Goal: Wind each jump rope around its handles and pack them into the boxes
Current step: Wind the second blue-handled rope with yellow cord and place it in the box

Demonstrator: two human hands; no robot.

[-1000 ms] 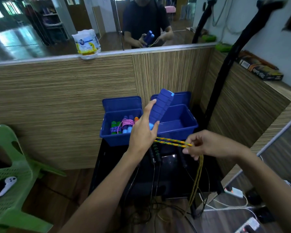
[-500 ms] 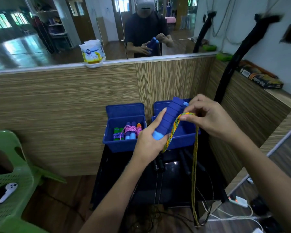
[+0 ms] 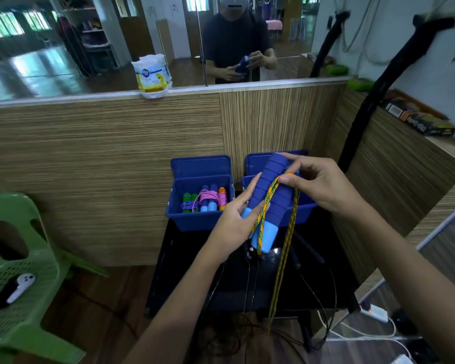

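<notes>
Winding is under way on the pair of blue foam handles [image 3: 269,203], held side by side and tilted, pale caps down, in the air just in front of the two blue boxes. The left hand [image 3: 235,227] grips them low, fingers curled round the back, so the pair stays together as one core for the wraps. The right hand [image 3: 323,189] pinches the yellow braided rope [image 3: 267,199] between thumb and forefinger near the handles' upper half, laying a turn diagonally across them; the slack hangs straight down past the black desk [image 3: 184,271] toward the floor, free to feed in. The left box [image 3: 199,203] already holds wound ropes with green, blue and orange handles. The right box [image 3: 304,208], mostly hidden behind the hands, seems the likely place for this one once wrapped.
</notes>
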